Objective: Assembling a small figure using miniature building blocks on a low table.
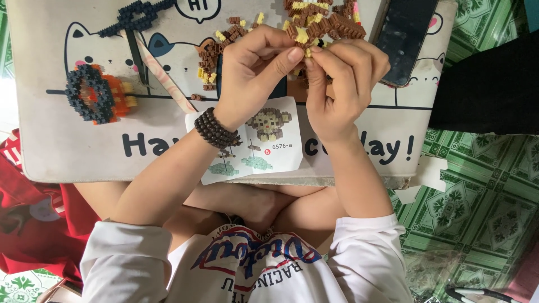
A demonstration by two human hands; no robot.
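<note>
Green patterned floor surrounds your cat-print lap table (67,157); your left hand (252,73) and right hand (342,84) pinch the half-built brown-and-yellow brick figure (320,25) above the instruction sheet (264,146). Loose bricks (216,53) remain, so you look partway through

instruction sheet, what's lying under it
The instruction sheet lies on the white cartoon-cat board. Part of the board's printed lettering is hidden beneath it; the left hand hangs above it.

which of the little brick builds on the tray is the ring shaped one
The dark navy and orange ring-shaped brick build at the tray's left side. It has an open hole through its middle; the brown and yellow brick build by the hands is a solid clump.
</note>
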